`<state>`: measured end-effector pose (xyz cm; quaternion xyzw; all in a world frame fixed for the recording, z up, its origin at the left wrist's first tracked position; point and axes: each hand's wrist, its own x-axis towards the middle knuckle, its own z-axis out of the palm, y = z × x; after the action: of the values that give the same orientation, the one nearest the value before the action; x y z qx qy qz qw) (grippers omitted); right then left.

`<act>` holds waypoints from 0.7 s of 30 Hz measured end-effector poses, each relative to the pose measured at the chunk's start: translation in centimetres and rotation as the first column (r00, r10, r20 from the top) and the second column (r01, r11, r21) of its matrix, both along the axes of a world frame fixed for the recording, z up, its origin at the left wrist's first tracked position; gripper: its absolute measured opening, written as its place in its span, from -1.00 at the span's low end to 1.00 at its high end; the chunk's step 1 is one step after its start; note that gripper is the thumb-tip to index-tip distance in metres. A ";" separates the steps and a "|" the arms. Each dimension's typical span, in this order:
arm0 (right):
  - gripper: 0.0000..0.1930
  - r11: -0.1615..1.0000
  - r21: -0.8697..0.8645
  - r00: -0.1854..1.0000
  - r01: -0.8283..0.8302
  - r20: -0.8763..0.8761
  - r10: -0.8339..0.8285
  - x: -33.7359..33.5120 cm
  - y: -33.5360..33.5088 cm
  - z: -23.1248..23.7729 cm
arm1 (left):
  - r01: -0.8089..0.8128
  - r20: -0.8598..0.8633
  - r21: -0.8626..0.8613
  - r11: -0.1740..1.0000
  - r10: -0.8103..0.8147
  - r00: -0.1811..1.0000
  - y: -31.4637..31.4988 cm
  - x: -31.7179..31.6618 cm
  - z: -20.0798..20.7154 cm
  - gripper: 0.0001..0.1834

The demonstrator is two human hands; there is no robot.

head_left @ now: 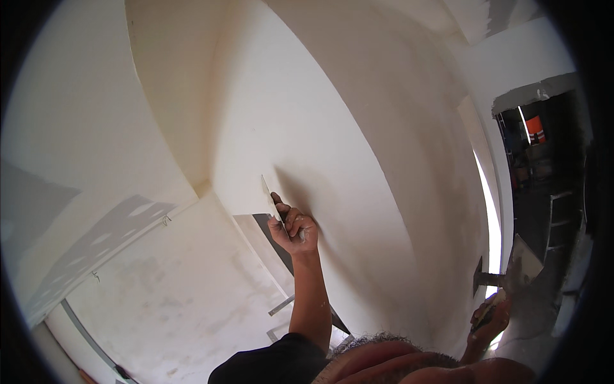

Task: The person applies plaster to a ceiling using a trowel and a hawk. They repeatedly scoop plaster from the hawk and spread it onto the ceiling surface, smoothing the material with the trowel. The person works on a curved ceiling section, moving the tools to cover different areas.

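My left hand (295,229) is raised in the middle of the view, its fingers closed round a plastering trowel (267,190). Its thin blade is seen nearly edge-on, close to the smooth white plastered surface (288,102); I cannot tell whether it touches. A soft shadow falls beside that hand, and pale smears mark its fingers. Low at the right, my right hand (491,318) is wrapped round the handle of a putty knife with a broad grey blade (526,264). Part of that tool blends into the dark background.
Patchy grey filler (105,233) marks the panel at left, with wire ends (167,221) hanging along its edge. A curved edge divides the white surface from a beige one (390,109). Beyond a dark opening at right are an orange item (535,129) and a ladder-like frame (560,221).
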<state>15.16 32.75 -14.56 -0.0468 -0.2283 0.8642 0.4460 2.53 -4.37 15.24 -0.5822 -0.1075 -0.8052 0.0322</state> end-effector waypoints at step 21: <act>-0.61 0.999 0.043 1.000 -0.011 0.022 0.010 -1.1 1.7 1.1 | 0.059 0.051 0.057 0.997 -0.062 0.997 3.4 1.2 1.1 -0.55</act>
<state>14.10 34.45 -13.41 -0.0453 -0.2519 0.8608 0.4399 3.78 -0.94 16.37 -0.5627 -0.0683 -0.8236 0.0213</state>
